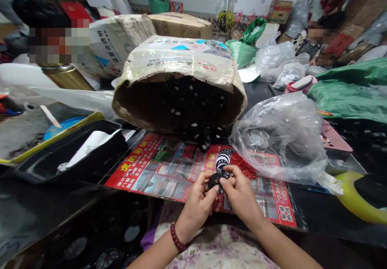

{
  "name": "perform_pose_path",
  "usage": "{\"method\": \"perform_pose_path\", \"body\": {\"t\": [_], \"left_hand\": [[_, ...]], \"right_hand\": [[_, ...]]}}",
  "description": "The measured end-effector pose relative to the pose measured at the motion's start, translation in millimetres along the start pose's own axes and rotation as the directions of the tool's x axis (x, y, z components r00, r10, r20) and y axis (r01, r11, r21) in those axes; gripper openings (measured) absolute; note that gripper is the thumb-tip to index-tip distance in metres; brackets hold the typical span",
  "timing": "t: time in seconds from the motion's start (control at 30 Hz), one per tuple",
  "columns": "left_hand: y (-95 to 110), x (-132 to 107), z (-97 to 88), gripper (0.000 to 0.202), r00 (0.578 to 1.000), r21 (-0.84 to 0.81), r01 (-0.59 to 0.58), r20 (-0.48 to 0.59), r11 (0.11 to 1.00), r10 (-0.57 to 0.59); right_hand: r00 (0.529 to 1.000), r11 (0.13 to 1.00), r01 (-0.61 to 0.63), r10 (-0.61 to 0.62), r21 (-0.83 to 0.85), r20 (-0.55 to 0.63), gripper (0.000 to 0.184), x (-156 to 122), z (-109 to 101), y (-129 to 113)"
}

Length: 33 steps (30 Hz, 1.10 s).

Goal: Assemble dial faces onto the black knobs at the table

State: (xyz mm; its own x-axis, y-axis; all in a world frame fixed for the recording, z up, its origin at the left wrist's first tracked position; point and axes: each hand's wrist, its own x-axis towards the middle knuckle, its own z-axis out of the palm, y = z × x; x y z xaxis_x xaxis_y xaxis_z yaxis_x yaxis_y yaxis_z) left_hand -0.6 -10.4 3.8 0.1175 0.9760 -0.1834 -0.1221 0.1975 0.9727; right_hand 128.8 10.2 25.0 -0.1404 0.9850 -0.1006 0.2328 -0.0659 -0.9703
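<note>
Just above the front edge of the red printed board, both hands meet in front of me. My left hand [199, 194] pinches a small round black part [214, 180] between thumb and fingers. Pressed close to it, my right hand [240, 190] has its fingers closed on a dark disc with white marks [223, 175]; whether the two pieces are joined I cannot tell. Right behind the fingers lies a fanned row of black-and-white printed discs [223, 159]. A heap of thin red pieces [243, 165] lies beside that row.
A carton on its side [181, 59] spills black round parts [205, 140] onto the red board [169, 176]. To the right lie a clear plastic bag [284, 136] with clear discs and a yellow tape roll [358, 200]. A black tray [39, 166] stands left. Two people sit farther back.
</note>
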Motion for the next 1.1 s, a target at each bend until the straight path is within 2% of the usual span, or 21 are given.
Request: {"method": "perform_pose_path", "body": {"t": [0.13, 0.27, 0.37, 0.43, 0.6, 0.67, 0.77, 0.8, 0.87, 0.93, 0.97, 1.1], "left_hand": [[-1, -2, -4.2, 0.022, 0.999, 0.135, -0.042, -0.01, 0.99, 0.044], [-2, -2, -9.3, 0.02, 0.994, 0.306, -0.094, 0.087, 0.948, 0.071], [-2, -3, -10.6, 0.023, 0.989, 0.298, -0.072, 0.147, 0.952, 0.029], [-2, -5, -9.5, 0.024, 0.986, 0.307, -0.061, 0.164, 0.95, 0.011], [-3, -11, -4.4, 0.022, 0.983, 0.402, -0.13, 0.171, 0.906, 0.065], [-3, -13, -2.7, 0.021, 0.986, 0.382, -0.108, 0.159, 0.918, 0.05], [-2, -11, -1.9, 0.023, 0.987, 0.197, 0.046, 0.141, 0.979, -0.074], [-1, -8, -2.4, 0.025, 0.986, 0.101, 0.104, 0.122, 0.989, -0.116], [2, -1, -4.6, 0.025, 0.985, -0.101, 0.169, 0.065, 0.98, -0.163], [5, 5, -7.1, 0.022, 0.985, -0.266, 0.169, 0.007, 0.949, -0.174], [7, 8, -8.0, 0.022, 0.984, -0.321, 0.164, -0.009, 0.933, -0.176], [13, 10, -8.7, 0.024, 0.981, -0.392, 0.179, 0.002, 0.902, -0.194]], "right_hand": [[0.995, 0.994, -0.051, 0.041, 0.098, 0.095, 0.024, -2, 4, 6], [0.985, 0.943, -0.147, 0.112, 0.298, 0.131, 0.016, -12, 6, 11], [0.973, 0.915, -0.174, 0.103, 0.364, 0.206, 0.019, -20, 4, 10], [0.971, 0.92, -0.176, 0.104, 0.351, 0.214, 0.02, -22, 2, 9], [0.991, 0.98, -0.118, 0.105, 0.164, 0.081, 0.01, -24, 2, 12], [0.991, 0.99, -0.105, 0.096, 0.094, 0.092, 0.008, -26, -3, 14], [0.973, 0.995, -0.093, 0.082, 0.042, 0.218, 0.009, -26, -24, 18], [0.974, 0.998, -0.067, 0.062, 0.012, 0.218, 0.008, -24, -34, 20], [0.993, 0.989, 0.038, -0.021, -0.144, 0.114, 0.008, -19, -53, 23], [0.987, 0.91, 0.153, -0.161, -0.385, 0.01, 0.013, -11, -66, 26], [0.976, 0.85, 0.191, -0.216, -0.491, 0.007, 0.014, -7, -68, 28], [0.961, 0.62, 0.242, -0.26, -0.746, 0.095, 0.012, 4, -60, 36]]}}
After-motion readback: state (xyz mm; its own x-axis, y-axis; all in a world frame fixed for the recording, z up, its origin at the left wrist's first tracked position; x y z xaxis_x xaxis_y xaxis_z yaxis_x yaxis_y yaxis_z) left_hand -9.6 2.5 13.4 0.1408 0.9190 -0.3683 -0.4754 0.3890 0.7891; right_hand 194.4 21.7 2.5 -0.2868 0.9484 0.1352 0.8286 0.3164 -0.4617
